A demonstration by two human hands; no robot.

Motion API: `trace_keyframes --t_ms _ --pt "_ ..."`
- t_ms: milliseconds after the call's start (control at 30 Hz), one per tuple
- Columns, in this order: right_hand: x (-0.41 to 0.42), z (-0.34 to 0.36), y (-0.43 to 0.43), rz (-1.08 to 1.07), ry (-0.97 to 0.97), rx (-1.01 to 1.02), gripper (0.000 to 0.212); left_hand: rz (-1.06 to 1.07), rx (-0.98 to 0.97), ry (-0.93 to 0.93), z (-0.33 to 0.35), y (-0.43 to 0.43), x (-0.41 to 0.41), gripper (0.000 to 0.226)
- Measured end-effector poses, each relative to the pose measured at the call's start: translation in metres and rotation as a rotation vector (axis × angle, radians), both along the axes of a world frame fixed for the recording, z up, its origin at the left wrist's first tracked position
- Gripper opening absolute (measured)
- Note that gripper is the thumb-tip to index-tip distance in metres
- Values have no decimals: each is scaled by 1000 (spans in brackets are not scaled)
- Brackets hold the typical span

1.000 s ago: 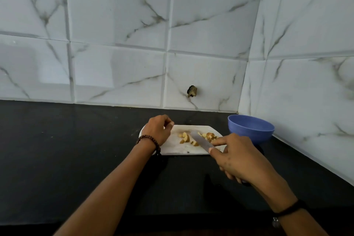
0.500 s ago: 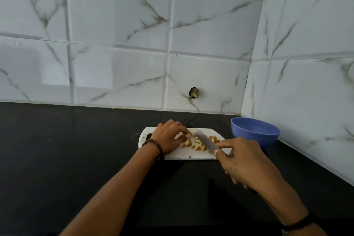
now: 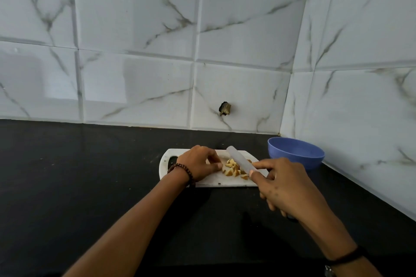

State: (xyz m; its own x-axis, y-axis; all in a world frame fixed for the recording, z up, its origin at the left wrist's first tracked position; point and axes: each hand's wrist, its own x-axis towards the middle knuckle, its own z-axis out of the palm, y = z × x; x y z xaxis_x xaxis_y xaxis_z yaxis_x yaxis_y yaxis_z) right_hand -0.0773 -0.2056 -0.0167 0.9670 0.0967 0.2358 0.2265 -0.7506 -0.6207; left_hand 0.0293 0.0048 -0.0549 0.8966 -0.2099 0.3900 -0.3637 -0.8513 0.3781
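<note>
Pieces of chopped food (image 3: pixel 234 170), pale yellow with brown skin, lie in one small heap near the middle of a single white cutting board (image 3: pixel 211 181). About nine can be told apart, and the blade may hide more. The board lies flat on a black countertop (image 3: pixel 90 175), its handle slot at the left end.

Two bare hands work over it. The right hand (image 3: pixel 286 189) grips one knife (image 3: pixel 238 159), fingers wrapped round the handle and the index finger stretched along the back of the pale blade. The blade slants up and away over the right side of the heap. The left hand (image 3: pixel 198 162) rests on the board just left of the heap, fingers curled under and the thumb tip against the nearest piece. Whether it pinches a piece cannot be told.

One brown beaded bracelet (image 3: pixel 182 170) circles the left wrist, and one black band (image 3: pixel 346 258) the right. One blue bowl (image 3: pixel 296 153) stands near the board's right end, in the corner of the marble-patterned tiled wall (image 3: pixel 135 51). One dark hole (image 3: pixel 225 108) breaks a tile above the board.
</note>
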Motion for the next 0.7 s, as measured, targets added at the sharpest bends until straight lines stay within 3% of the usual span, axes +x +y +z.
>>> trace_keyframes --t_ms 133,333,500,567,700 --pt "2 0 2 -11 10 9 45 -21 -88 19 0 -1 3 15" --pt "4 -2 5 -18 17 11 43 -29 48 42 -5 1 6 26" --pt "3 -3 6 -20 11 3 43 -8 38 9 -5 1 5 20" --pt "3 -3 7 -18 4 -9 42 3 -106 -12 -5 0 5 18" --pt "0 -3 18 6 -19 -50 33 100 -639 -83 3 10 8 15"
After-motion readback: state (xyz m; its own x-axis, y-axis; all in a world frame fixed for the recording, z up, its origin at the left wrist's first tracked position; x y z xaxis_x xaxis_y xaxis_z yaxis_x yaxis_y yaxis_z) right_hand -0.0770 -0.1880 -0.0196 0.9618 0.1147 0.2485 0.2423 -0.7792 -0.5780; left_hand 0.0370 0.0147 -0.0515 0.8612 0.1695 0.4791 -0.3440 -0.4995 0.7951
